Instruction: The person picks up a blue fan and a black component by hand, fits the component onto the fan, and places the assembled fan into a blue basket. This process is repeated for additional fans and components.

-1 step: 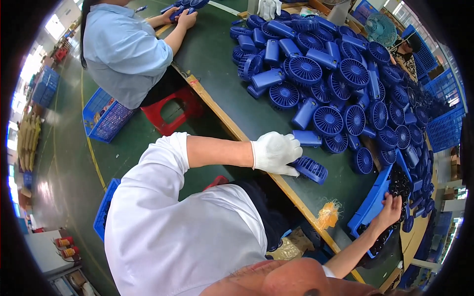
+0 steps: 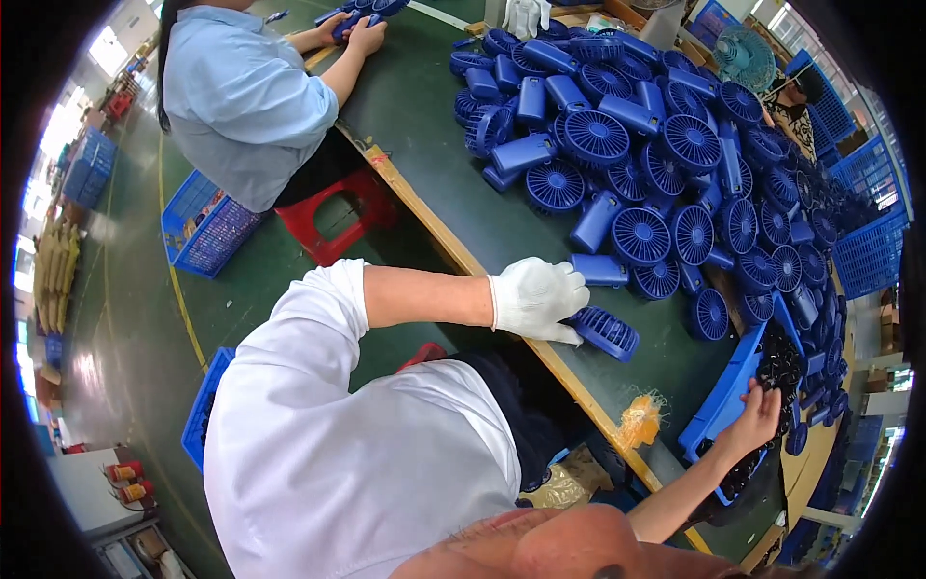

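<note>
While a fan (image 2: 610, 334) is held near the edge (image 2: 434, 224) of the table (image 2: 405, 106), its handle end is covered by the gloved left hand (image 2: 540, 299). Left fingers are closed round it; the grille end is left jutting to the right. Whether the table is touched cannot be told. Just beyond the fingertips, room is hemmed in by the pile (image 2: 641, 236). Bare green surface is left between fan and tray (image 2: 712, 410), interrupted by an orange scrap (image 2: 640, 421) close to the edge. Over the tray's black parts (image 2: 779, 362) the bare right hand (image 2: 757, 420) is placed, fingers loosely bent; whether a piece is gripped cannot be told. A wider strip is left open up-left, between pile and edge.
</note>
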A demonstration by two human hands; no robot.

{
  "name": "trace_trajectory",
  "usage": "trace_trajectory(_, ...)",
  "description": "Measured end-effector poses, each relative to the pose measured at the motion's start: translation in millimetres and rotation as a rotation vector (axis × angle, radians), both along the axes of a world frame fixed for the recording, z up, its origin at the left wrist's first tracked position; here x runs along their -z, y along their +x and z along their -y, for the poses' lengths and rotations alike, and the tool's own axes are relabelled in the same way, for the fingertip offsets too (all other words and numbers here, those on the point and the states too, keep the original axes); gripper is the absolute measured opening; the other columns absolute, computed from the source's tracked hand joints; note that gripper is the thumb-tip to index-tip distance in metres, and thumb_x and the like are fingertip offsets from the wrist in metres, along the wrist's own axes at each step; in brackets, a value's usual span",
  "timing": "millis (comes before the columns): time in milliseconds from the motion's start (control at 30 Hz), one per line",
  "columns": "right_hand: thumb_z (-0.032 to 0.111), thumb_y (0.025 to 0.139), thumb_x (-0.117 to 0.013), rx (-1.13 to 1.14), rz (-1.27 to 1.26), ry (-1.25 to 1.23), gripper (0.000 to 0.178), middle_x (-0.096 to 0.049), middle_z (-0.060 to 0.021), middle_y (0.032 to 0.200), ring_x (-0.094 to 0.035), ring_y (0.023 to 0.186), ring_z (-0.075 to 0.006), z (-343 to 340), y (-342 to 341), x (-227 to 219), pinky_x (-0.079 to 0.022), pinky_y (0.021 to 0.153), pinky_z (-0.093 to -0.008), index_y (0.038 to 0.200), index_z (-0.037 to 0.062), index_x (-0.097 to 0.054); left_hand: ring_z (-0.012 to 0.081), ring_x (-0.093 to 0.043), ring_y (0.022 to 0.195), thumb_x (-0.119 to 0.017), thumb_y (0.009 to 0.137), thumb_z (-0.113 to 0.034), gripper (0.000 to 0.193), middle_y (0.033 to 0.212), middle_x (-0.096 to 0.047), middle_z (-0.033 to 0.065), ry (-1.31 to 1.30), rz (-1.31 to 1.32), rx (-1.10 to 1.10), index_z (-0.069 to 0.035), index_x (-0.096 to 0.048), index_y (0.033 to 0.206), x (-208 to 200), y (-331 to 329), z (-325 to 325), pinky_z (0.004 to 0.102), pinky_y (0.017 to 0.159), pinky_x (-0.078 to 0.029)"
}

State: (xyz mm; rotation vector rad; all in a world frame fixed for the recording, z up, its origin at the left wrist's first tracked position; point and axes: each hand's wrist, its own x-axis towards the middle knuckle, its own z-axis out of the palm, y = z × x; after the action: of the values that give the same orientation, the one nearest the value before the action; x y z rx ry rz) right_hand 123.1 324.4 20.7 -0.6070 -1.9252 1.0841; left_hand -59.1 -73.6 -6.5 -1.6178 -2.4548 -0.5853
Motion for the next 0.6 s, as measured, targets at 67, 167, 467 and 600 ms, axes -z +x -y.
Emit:
trace_trajectory(67, -0.006, 0.09, -0.054, -0.009, -0.094, 0.008, 0.02, -0.067, -0.0135, 0.105, -0.066, 0.09, -0.017, 78, 2, -13, -0.05, 0.068, -0.0276, 0.109, -0.0102, -0.06, 0.0243, -0.061, 0.077, -0.071, 0.074, -0.051, 0.044, 0.079, -0.06, 0.0076, 0.007, -0.016, 0.018, -0.008, -0.061, 0.078, 3, 1, 1, 0.0372, 0.057, -0.051)
trace_trajectory(167, -0.006, 0.092, -0.053, -0.012, -0.097, -0.056, 0.027, -0.066, -0.017, 0.111, -0.066, 0.1, -0.0242, 168, 9, -12, -0.054, 0.076, -0.0306, 0.117, -0.0085, -0.061, 0.0264, -0.063, 0.07, -0.072, 0.072, -0.052, 0.044, 0.072, -0.062, 0.0073, 0.052, -0.061, 0.117, -0.009, -0.062, 0.073, 6, -5, 1, 0.0377, 0.055, -0.05)
trace_trajectory(467, -0.01, 0.083, -0.065, -0.132, -0.389, -0.517, 0.034, -0.065, -0.0205, 0.112, -0.068, 0.097, -0.0286, 263, -5, 23, -0.058, 0.081, -0.0348, 0.117, -0.0108, -0.059, 0.0141, -0.063, 0.07, -0.058, 0.087, -0.025, 0.029, 0.078, -0.067, 0.0062, 0.617, 1.198, -0.18, 0.003, -0.067, 0.088, -1, 13, -6, 0.031, 0.066, -0.05)
trace_trajectory(600, -0.005, 0.087, -0.064, -0.14, -0.54, -0.551, 0.023, -0.066, -0.0163, 0.1, -0.069, 0.084, -0.0231, 278, -14, 17, -0.06, 0.069, -0.0322, 0.108, -0.0113, -0.061, 0.0102, -0.061, 0.083, -0.066, 0.087, -0.03, 0.035, 0.091, -0.067, 0.0047, 0.764, 1.404, -0.016, 0.001, -0.066, 0.104, -1, 36, -34, 0.0263, 0.078, -0.049)
